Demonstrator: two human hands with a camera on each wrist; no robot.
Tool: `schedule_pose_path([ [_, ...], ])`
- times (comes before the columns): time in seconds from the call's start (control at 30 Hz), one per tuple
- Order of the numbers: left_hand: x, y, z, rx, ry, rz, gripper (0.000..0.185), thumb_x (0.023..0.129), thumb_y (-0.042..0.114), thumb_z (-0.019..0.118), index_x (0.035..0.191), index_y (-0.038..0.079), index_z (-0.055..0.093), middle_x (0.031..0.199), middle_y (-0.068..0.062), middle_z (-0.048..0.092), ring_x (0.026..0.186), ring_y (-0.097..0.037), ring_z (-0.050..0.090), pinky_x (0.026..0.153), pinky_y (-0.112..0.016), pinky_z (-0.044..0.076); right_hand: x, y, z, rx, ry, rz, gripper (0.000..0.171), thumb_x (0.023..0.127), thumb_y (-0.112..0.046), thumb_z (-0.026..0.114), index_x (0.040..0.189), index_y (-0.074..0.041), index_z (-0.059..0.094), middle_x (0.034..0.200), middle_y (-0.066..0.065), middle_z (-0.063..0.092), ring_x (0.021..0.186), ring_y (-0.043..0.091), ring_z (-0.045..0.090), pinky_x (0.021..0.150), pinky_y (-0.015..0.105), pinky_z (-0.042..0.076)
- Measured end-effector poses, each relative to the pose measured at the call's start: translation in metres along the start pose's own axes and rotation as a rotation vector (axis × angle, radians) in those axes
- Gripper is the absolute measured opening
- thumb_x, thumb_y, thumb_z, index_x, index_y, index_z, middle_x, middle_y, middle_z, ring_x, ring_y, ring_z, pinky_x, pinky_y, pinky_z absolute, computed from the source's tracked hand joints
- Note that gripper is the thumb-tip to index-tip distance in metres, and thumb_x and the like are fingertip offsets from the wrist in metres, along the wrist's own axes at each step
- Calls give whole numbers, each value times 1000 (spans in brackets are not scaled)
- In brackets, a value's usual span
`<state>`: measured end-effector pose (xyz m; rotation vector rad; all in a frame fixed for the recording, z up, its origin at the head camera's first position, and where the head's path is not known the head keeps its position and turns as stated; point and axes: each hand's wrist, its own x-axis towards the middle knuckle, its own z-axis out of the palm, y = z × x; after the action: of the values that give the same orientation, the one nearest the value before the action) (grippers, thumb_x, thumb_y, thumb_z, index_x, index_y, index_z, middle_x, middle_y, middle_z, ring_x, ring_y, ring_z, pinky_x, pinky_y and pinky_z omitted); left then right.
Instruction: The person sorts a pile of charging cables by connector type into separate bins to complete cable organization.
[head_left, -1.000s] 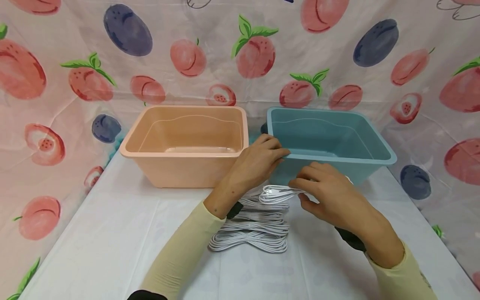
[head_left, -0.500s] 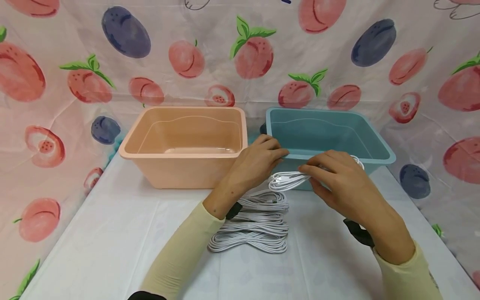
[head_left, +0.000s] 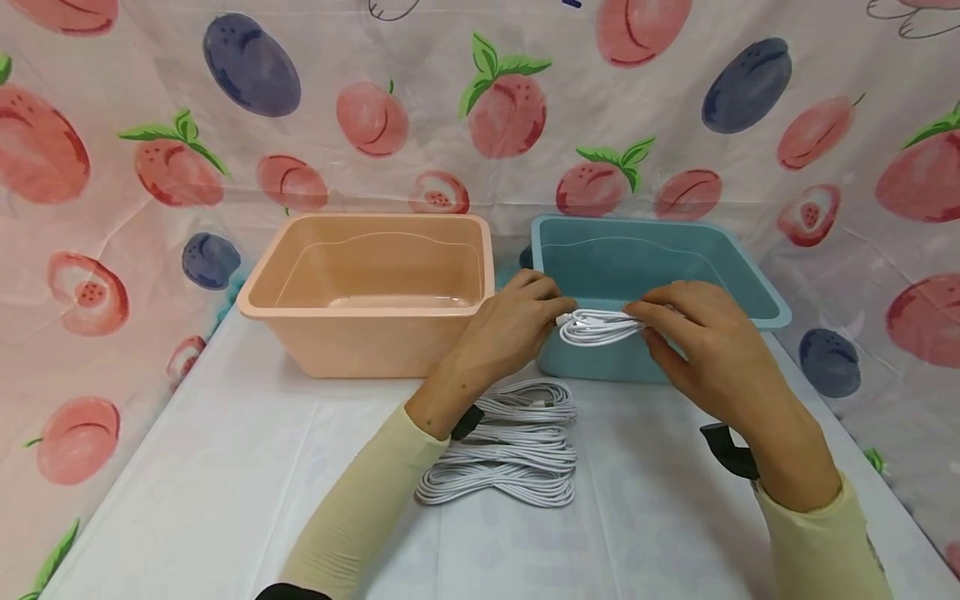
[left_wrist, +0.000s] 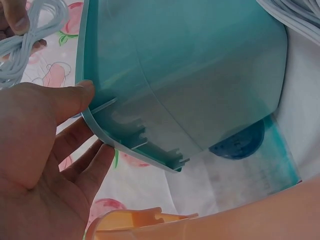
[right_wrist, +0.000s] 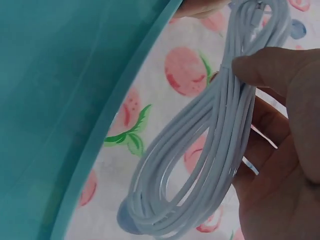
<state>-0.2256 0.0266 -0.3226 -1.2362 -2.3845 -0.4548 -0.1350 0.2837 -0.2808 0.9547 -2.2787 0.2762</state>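
Note:
A coiled white cable [head_left: 600,327] is pinched at its middle between the thumb and fingers of my right hand [head_left: 701,342]. It hangs just above the front rim of the teal bin [head_left: 660,250]; the right wrist view shows the coil [right_wrist: 195,155] apart from that rim. My left hand [head_left: 525,312] grips the bin's near left corner, thumb on one side of the rim and fingertips on the other, as the left wrist view shows. Below my hands, several more coiled cables [head_left: 517,454] lie in a row on the white table, partly covered by my left forearm.
To the left of the teal bin stands a peach-coloured bin [head_left: 367,342], its right side close to my left wrist. A fruit-print cloth [head_left: 435,100] hangs right behind both bins. White cloth [head_left: 225,467] covers the table.
My right hand has lifted the coiled cable off the others and raised it to the teal bin's front rim. The left hand stays on the bin's corner.

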Motion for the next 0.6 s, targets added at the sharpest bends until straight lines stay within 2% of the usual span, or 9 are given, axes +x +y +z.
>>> schedule_pose_path([
  [0.3,-1,0,1,5,2,-10,25,108,21,64,128,17,78,121,-2,70,127,-21,55,103,-31,53,-4,14,4,-54,22,62,40,86,7,80,125,-2,75,114,18,70,107,36,66,97,51,50],
  [0.6,1,0,0,-1,12,6,26,107,19,66,130,18,77,120,-1,71,126,-21,56,102,-30,53,-8,32,15,-85,103,83,41,87,8,80,126,-1,75,112,20,71,103,41,65,94,54,50],
])
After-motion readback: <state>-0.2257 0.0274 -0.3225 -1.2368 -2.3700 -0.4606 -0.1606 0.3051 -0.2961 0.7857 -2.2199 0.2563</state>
